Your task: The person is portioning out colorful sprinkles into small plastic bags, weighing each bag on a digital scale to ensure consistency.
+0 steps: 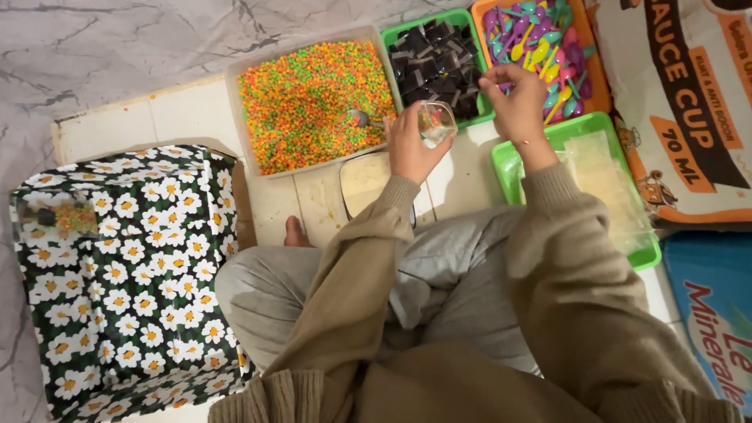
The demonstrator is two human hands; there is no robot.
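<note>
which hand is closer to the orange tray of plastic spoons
Right. The right hand is at the front left corner of the orange tray, fingers at the coloured spoons. The left hand holds a small clear cup further left, before the green tray of dark pieces.

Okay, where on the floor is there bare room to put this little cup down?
Bare tile lies left of the tray of coloured beads, above the daisy-print box. A narrower strip runs between the lap and the green trays. Crowded: the row of trays, where the left hand holds the clear cup.
</note>
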